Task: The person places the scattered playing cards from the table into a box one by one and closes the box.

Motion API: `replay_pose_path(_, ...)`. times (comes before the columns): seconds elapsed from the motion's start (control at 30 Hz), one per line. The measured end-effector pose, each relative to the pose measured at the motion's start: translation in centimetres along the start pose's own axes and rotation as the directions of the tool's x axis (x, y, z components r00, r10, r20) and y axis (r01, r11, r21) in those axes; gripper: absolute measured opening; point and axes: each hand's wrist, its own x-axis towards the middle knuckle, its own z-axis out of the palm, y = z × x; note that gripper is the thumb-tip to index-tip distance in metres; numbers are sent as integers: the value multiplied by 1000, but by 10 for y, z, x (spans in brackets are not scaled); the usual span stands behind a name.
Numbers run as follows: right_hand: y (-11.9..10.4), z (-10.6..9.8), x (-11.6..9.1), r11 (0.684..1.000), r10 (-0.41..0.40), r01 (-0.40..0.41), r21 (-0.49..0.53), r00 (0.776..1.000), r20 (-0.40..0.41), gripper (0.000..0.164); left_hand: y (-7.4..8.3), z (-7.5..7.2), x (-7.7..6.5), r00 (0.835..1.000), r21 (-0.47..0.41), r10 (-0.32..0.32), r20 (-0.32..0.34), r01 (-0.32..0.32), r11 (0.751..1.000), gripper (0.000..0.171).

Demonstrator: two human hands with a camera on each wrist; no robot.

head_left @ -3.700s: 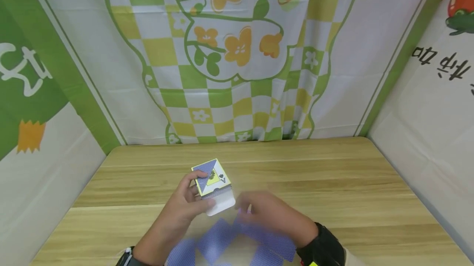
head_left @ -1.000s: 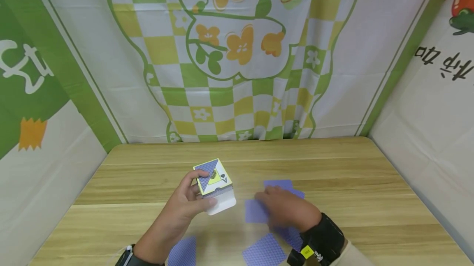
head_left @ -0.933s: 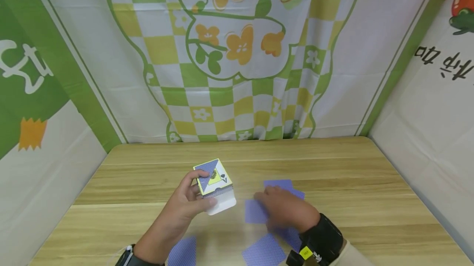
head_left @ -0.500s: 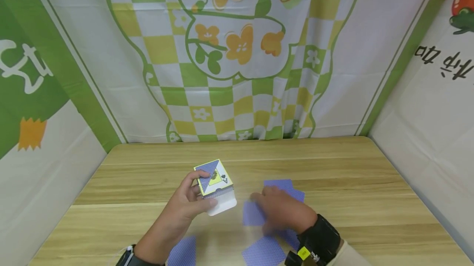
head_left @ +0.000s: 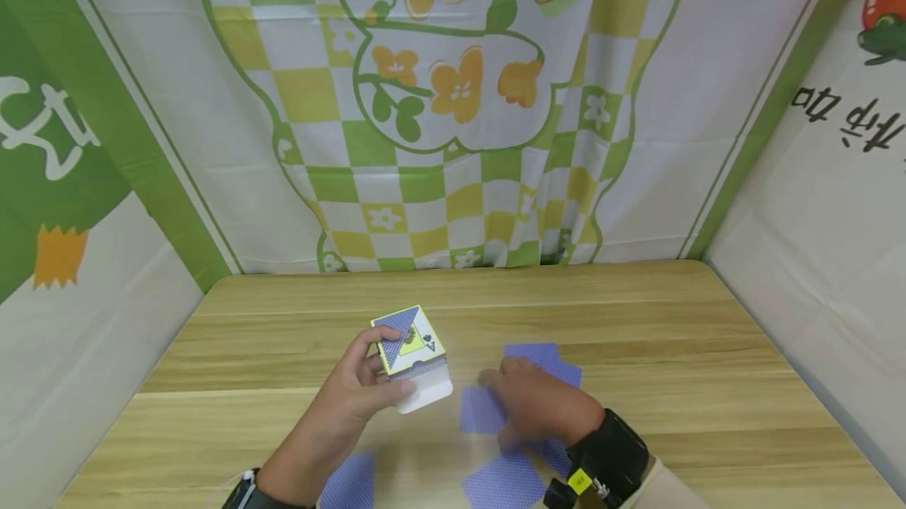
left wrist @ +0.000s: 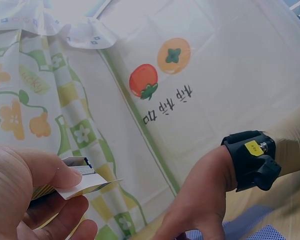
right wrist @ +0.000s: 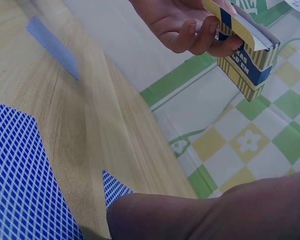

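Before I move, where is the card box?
In the head view, the card box is gripped in the left hand above the table, left of the blue card at the right hand.

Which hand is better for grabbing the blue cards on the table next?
Probably the right hand: it is down over the blue-backed playing cards, while the left hand is busy holding the open playing-card box above the table.

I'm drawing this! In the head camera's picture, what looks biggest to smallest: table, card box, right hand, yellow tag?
1. Table
2. Right hand and card box: too alike to rank
3. Yellow tag, on the black wristband
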Motion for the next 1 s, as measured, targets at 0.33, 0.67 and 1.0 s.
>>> replay_pose_path(0.33,3,7,7,1000,-2,3,25,999,-39,67,-1,0,0,1000,-1,5,8,-5,1000,57)
replay_pose_path(0.67,7,9,9,993,16,-5,121,996,-88,56,-1,0,0,1000,1,-1,2,1,1000,58)
replay_pose_path(1.0,11,3,12,993,68,-45,109,974,-214,24,-1,-1,0,1000,0,2,2,-2,1000,58)
